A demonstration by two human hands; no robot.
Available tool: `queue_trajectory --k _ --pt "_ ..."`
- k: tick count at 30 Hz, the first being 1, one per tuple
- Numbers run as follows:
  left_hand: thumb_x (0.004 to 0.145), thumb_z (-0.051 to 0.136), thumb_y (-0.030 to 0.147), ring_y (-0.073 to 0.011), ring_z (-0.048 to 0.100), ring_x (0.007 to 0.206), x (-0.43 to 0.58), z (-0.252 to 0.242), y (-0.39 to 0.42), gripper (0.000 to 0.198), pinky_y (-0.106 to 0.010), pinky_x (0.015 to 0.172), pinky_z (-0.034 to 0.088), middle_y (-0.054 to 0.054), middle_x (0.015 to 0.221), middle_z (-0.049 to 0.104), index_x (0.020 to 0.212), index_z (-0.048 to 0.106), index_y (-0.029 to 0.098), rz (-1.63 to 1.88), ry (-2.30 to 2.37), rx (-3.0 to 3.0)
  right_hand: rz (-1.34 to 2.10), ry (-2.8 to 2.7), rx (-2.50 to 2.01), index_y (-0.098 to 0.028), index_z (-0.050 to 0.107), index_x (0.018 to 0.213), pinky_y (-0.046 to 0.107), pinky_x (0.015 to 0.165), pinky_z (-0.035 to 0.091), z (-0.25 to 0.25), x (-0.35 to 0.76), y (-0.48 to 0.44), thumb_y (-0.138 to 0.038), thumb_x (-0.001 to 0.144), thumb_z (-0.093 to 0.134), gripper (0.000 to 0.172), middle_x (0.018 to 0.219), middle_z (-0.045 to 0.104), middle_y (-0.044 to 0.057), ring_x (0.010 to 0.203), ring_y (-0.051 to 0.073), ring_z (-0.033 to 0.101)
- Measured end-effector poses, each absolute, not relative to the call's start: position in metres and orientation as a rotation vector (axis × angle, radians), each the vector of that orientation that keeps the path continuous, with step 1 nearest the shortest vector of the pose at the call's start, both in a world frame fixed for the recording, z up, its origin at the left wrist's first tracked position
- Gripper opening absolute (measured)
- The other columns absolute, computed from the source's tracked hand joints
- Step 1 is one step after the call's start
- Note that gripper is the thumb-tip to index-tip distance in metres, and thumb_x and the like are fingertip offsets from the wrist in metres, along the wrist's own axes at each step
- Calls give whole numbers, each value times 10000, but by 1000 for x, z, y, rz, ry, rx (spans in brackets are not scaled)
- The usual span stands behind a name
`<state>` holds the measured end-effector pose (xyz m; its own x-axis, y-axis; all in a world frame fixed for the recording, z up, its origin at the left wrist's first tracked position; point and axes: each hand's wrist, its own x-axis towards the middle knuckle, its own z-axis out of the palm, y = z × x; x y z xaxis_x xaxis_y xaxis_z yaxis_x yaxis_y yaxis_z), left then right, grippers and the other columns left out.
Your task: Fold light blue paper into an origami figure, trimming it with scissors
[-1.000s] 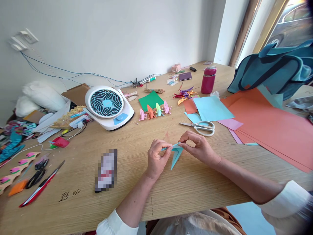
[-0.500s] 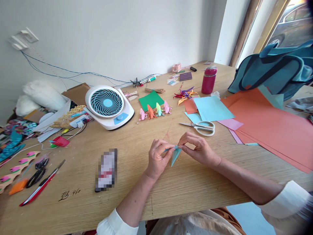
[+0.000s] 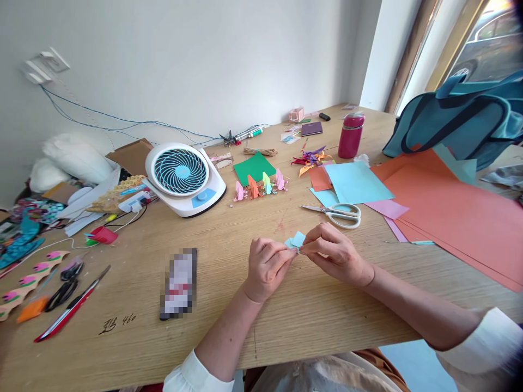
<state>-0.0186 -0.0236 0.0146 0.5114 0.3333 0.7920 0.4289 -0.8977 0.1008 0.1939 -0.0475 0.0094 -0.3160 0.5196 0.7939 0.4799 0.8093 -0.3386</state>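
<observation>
A small folded piece of light blue paper (image 3: 297, 239) is pinched between both hands above the table's front part. My left hand (image 3: 266, 267) is closed on its lower left edge, thumb and forefinger together. From the right, my right hand (image 3: 337, 253) grips the same paper with its fingertips, which partly hide the folds. Just beyond my right hand lie white-handled scissors (image 3: 344, 215). Further back, several small folded paper figures (image 3: 253, 188) in pink, orange and green stand in a row before a green paper sheet (image 3: 254, 167).
Large orange sheets (image 3: 449, 212) and light blue paper squares (image 3: 359, 182) cover the right side, near a magenta bottle (image 3: 351, 136) and a blue bag (image 3: 445, 122). A white fan (image 3: 180, 174) stands at back left. A red utility knife (image 3: 71, 307) and a blurred-out object (image 3: 178, 284) lie on the left.
The blue paper has been turned in my fingers: its point hung downward before, and flat flaps now face up above the fingertips. Both hands stay nearly in place.
</observation>
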Motion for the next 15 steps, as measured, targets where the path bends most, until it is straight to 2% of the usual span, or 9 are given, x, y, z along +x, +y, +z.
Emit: queue_trajectory --k 8,15 --pt "875 671 174 -182 555 803 -19 14 -18 133 -341 767 456 -25 856 721 974 707 255 -1382 -852 -2601 260 -1823 -828 -233 601 907 356 702 495 14 194 -43 -148 915 581 87 864 613 58 813 196 589" --pt "891 640 182 -185 573 789 -19 13 -14 80 -347 761 456 -38 832 713 924 696 228 -1358 -896 -2622 408 -1734 -916 -220 596 843 338 674 469 15 194 -42 -217 926 589 83 796 598 35 746 185 573"
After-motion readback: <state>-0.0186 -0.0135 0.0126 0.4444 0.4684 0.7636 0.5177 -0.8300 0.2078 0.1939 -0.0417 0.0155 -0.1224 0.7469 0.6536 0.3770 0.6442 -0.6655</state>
